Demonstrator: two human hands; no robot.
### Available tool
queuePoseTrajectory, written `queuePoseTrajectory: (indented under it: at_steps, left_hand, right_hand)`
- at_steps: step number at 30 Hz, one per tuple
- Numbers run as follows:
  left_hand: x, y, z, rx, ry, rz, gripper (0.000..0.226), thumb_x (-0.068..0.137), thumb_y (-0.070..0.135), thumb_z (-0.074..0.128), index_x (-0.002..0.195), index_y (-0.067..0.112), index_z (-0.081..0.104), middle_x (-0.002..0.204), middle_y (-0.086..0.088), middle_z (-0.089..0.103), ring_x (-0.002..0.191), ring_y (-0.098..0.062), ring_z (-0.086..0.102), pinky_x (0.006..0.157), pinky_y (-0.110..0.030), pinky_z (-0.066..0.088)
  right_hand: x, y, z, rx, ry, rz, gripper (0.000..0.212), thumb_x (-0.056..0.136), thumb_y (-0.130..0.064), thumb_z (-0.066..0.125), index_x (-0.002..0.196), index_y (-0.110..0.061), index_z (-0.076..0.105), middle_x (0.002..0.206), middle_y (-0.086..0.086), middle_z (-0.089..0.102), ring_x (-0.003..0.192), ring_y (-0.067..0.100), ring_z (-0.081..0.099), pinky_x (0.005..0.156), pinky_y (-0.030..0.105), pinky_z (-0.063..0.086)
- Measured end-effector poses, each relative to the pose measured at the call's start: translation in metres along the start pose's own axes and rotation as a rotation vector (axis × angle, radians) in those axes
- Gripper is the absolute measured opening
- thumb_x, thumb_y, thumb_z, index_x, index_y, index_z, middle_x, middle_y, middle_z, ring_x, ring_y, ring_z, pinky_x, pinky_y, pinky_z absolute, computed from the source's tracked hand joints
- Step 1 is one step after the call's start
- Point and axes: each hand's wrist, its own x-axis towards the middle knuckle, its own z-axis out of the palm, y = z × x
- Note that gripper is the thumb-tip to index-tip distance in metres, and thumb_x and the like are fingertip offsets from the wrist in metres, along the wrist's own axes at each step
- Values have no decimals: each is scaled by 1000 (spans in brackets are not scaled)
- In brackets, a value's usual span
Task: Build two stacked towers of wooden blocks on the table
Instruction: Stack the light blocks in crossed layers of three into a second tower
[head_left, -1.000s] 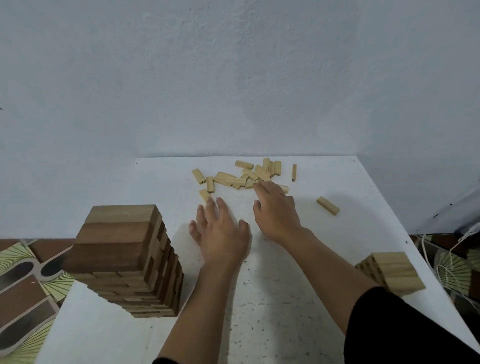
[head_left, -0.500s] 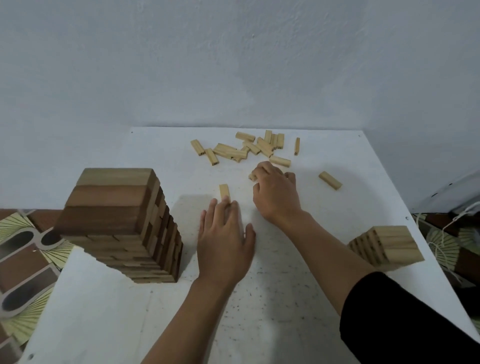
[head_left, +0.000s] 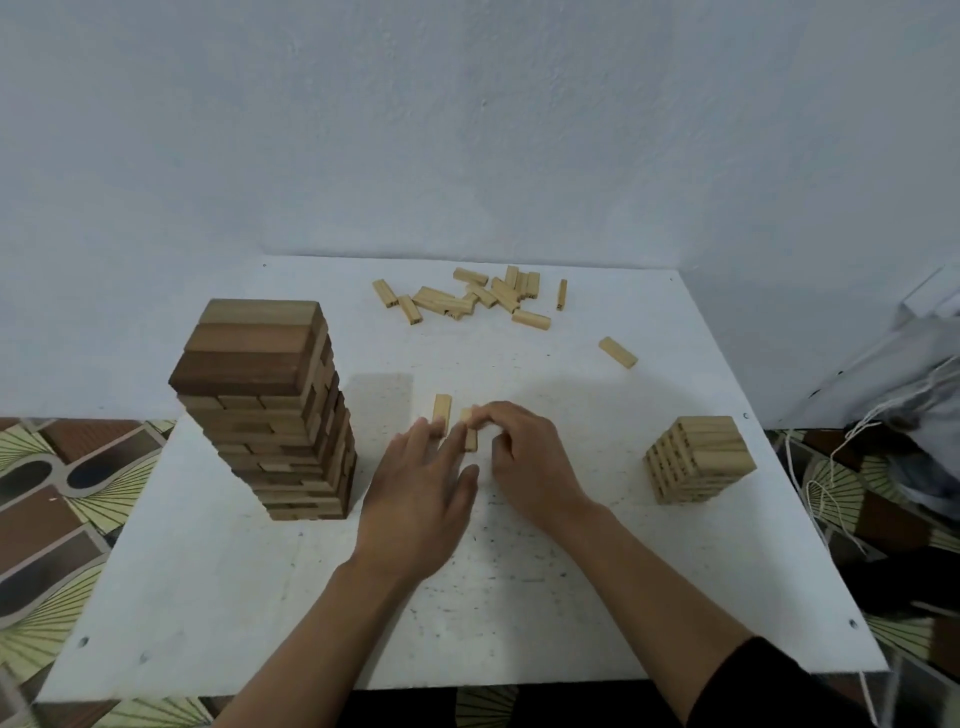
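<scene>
Right grip, fingers curled, pinches a pale block that lies flat on the white bench, a little right of the tall tower. Left grip lies between that block and the tall tower, fingers straight, tips touching a second block. Well right of the tall tower stands a short tower of pale layers. Behind and to the right of the tall tower, near the bench's far edge, lie loose blocks.

Likely risk: the tall tower's layers look uneven and the left forearm passes near its base, so a careless sweep towards it could topple it. A weak pinch could drop the block on its way to the short tower.
</scene>
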Motion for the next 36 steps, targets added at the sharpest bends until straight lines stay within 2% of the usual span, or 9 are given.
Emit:
queuePoseTrajectory:
  at_steps: [4, 7, 13, 18, 21, 23, 27, 31, 36]
  left_hand:
    - [-8, -4, 3, 90, 34, 63, 54, 108, 47, 31, 152, 18, 42, 154, -9, 43, 147, -27, 34, 120, -44, 32]
    - [-7, -2, 4, 121, 30, 55, 55, 108, 49, 27, 153, 20, 40, 157, -7, 39, 150, -25, 29, 123, -41, 22]
    - [-5, -1, 3, 145, -19, 42, 55, 107, 49, 22, 153, 22, 35, 158, -7, 35, 150, -25, 24, 123, -40, 16]
    - [-4, -1, 3, 151, -12, 31, 53, 106, 48, 26, 151, 23, 37, 156, -7, 39, 147, -25, 28, 120, -41, 24]
    - [-4, -1, 2, 147, -13, 28, 54, 106, 49, 23, 153, 24, 33, 157, -6, 37, 148, -25, 26, 121, -40, 23]
    - [-4, -1, 2, 138, -26, 27, 54, 107, 49, 20, 156, 28, 27, 159, -5, 33, 150, -24, 22, 122, -40, 20]
    - [-3, 0, 1, 123, -22, 16, 50, 108, 50, 21, 155, 34, 26, 160, -3, 29, 151, -23, 18, 123, -39, 16]
    - [-2, 0, 1, 100, -29, 2, 50, 107, 51, 24, 154, 34, 28, 160, -3, 29, 151, -23, 18, 122, -40, 18]
    - [-4, -1, 2, 89, -15, 10, 49, 107, 49, 29, 154, 33, 31, 158, -4, 31, 149, -24, 23, 121, -42, 22]
  right_hand:
    - [19, -5, -9, 9, 58, 75, 33, 88, 6, 48, 111, -11, 64, 111, 0, 66, 107, 10, 59, 94, 18, 45]
    - [48, 3, -19, -191, 144, 82, 33, 93, -4, 51, 124, -7, 61, 124, 6, 62, 116, 20, 54, 101, 35, 45]
    - [98, 19, -39, -526, -79, 200, 53, 100, -17, 41, 152, -8, 35, 161, 5, 29, 148, 24, 26, 113, 46, 34]
    - [115, 30, -35, -653, -199, 208, 49, 103, -17, 36, 151, -6, 33, 162, 7, 26, 149, 25, 23, 108, 47, 36]
    - [116, 42, -32, -696, -245, 208, 50, 105, -19, 33, 153, -3, 29, 164, 8, 21, 154, 24, 11, 115, 46, 32]
    - [115, 47, -30, -676, -235, 208, 49, 105, -17, 33, 151, -2, 32, 162, 10, 26, 152, 26, 18, 117, 45, 30]
    - [107, 50, -20, -641, -35, 172, 34, 98, -11, 41, 128, -1, 54, 131, 13, 53, 120, 30, 48, 106, 41, 38]
    - [84, 45, -10, -616, 98, 132, 34, 95, -10, 49, 125, 3, 59, 122, 16, 56, 112, 33, 53, 105, 42, 42]
    - [45, 25, -1, -567, 121, 157, 35, 96, -10, 46, 126, 1, 60, 117, 14, 54, 110, 30, 51, 98, 41, 44]
